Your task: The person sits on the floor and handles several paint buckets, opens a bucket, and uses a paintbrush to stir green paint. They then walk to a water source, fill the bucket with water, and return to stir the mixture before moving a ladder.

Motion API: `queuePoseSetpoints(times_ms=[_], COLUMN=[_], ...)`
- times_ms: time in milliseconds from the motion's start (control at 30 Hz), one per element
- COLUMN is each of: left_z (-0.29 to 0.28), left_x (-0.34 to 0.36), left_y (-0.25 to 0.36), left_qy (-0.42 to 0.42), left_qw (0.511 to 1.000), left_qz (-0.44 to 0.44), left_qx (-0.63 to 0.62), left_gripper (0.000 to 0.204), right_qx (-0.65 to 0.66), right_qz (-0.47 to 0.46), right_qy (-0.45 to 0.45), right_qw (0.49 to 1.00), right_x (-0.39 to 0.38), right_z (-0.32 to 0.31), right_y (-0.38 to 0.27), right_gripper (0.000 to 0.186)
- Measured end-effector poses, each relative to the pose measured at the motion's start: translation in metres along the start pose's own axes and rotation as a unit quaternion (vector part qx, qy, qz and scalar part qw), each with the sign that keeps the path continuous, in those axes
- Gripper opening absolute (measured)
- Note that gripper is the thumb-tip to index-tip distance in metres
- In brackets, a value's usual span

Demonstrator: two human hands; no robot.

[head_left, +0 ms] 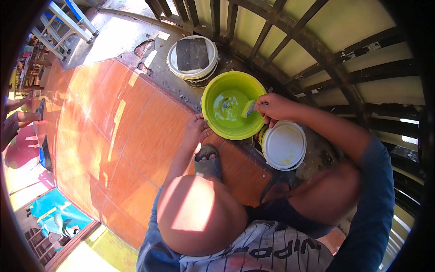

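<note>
At the round plastic basin (222, 82), the right hand (274, 109) grips a brush (248, 109) (left hand (195, 128) holding the rim (233, 137)).

A metal ladder (70, 21) stands beyond orange floor tiles (99, 136), with dark bars (322, 56) at right.

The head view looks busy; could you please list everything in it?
Basin: one, lime green, centre
Brush: one, green bristles, in basin
Far bucket: one, white lid, beyond basin
Near bucket: one, white lid, right of basin
Slab: one or two, dark, on far bucket
Railing: one, black, upper right
Ladder: one, silver and blue, upper left
Floor tiles: several, orange, left and centre
Sheet: one, teal, lower left
Another person: one, partly seen, left edge
Sandal: one clear, grey, left foot
Sleeves: two, blue, bottom
Knees: two, bare, lower half
Left hand: one, bare, at basin's rim
Right hand: one, bare, holding brush
</note>
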State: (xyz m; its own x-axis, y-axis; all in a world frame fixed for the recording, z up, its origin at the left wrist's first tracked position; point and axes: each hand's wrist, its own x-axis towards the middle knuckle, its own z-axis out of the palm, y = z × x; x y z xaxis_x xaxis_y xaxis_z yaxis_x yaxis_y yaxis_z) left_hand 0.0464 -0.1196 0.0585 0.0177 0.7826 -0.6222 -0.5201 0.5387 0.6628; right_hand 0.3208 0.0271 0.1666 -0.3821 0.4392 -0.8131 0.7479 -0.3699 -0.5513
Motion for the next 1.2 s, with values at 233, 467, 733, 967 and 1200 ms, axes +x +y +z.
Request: queuePoseSetpoints(times_ms=[233, 467, 733, 967, 1200], left_z=[0.013, 0.025, 0.062, 0.126, 0.211], left_x=[0.002, -0.017, -0.128, -0.264, -0.384], left_y=[-0.004, 0.024, 0.15, 0.293, 0.402], left_qy=[-0.086, -0.081, -0.068, -0.089, -0.147], left_qw=[0.989, 0.993, 0.994, 0.993, 0.973], left_qz=[0.007, -0.002, -0.031, -0.048, -0.165], left_qx=[-0.124, -0.087, -0.082, -0.061, 0.069], left_gripper=[0.028, 0.025, 0.037, 0.033, 0.046], right_qx=[-0.187, -0.301, -0.143, 0.007, 0.244], right_qz=[-0.001, -0.011, -0.188, -0.12, -0.013], right_qy=[-0.033, -0.013, 0.027, 0.045, 0.205], right_qw=[0.982, 0.953, 0.971, 0.992, 0.948], right_x=[0.025, -0.037, -0.216, -0.454, -0.673], right_z=[0.005, -0.025, -0.025, 0.005, 0.064], right_y=[-0.021, -0.059, -0.114, -0.154, -0.17], right_gripper=[0.021, 0.032, 0.034, 0.032, 0.026])
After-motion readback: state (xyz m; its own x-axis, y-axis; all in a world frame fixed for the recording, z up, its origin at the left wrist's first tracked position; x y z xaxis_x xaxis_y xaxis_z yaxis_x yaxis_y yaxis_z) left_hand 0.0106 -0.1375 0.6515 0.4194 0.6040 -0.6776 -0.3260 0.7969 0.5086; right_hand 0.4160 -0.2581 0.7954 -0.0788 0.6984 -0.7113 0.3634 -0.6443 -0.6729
